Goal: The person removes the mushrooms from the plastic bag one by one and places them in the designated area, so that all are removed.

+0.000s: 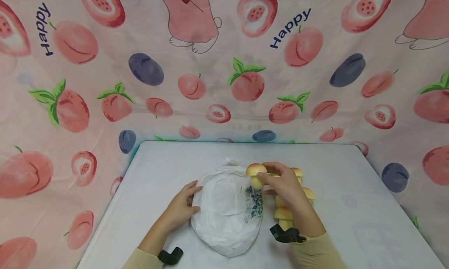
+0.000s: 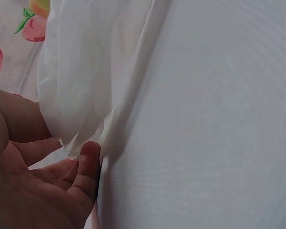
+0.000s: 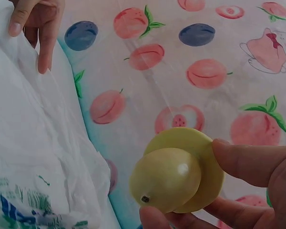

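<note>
A white plastic bag [image 1: 224,206] with a green and blue print lies in the middle of the table. My left hand [image 1: 182,204] is at its left edge, thumb and fingers holding the thin plastic [image 2: 81,95] in the left wrist view. Over the bag's right side, my right hand [image 1: 285,185] grips a yellow toy mushroom [image 1: 256,173] with an orange-tinted cap. The right wrist view shows the underside of this mushroom [image 3: 169,179], its rounded stem facing the camera, thumb and fingertips around the cap and stem. The bag's inside is hidden.
Several more yellow toy mushrooms [image 1: 283,214] lie to the right of the bag, partly covered by the right hand and forearm. The white table [image 1: 350,206] meets a fruit-printed cloth [image 1: 217,85] at its back and sides. Each wrist wears a black camera [image 1: 285,234].
</note>
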`<state>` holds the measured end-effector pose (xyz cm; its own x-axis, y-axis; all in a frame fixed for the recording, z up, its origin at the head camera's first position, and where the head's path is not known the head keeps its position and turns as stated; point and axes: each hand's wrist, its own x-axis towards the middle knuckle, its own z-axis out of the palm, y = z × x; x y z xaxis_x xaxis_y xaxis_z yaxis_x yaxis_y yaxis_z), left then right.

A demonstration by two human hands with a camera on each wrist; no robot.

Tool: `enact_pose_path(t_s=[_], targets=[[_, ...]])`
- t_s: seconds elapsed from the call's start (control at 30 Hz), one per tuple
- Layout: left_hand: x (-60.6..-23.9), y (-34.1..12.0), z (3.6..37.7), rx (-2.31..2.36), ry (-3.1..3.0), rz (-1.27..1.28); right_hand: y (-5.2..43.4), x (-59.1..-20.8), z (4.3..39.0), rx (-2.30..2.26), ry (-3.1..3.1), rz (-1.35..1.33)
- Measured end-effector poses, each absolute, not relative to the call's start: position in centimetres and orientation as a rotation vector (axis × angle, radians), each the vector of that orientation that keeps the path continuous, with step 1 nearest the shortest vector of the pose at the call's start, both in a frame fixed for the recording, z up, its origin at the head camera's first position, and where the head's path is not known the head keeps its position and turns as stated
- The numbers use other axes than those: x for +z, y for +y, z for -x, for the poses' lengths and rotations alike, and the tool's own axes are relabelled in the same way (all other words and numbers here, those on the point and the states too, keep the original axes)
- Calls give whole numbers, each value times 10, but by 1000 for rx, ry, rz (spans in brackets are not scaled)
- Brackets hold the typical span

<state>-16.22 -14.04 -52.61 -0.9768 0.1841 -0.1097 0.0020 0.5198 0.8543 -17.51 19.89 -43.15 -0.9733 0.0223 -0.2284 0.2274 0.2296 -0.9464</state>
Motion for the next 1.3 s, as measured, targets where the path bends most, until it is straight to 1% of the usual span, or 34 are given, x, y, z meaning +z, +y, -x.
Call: enact_pose_path(t_s=[0.43,0.83,1.3], targets=[[-526,-141,163,1454,2558,-168,233,-421,175,-1831,2338,-316],[-525,-142,163,1436,2579,-176,274,-419,170,-1754,2437,-239],[-524,-141,162,1440,2581,-190,314,-427,167,-1673,2529,-244]])
